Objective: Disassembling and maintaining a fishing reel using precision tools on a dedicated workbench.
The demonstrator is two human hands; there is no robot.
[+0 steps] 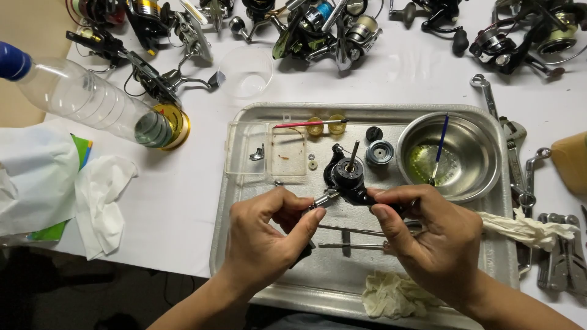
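Gripping between them over the tray [244, 244], left hand [263, 241] and right hand [434, 238] hold the black reel body [350, 180].

Both forearms come up from the near edge, angled inward so the hands meet at the middle. The left hand [263, 238] shows its back, fingers [309, 223] curled and pinched closed — thumb against forefinger. The right hand [434, 241] also grips closed, thumb [388, 223] pointing left.
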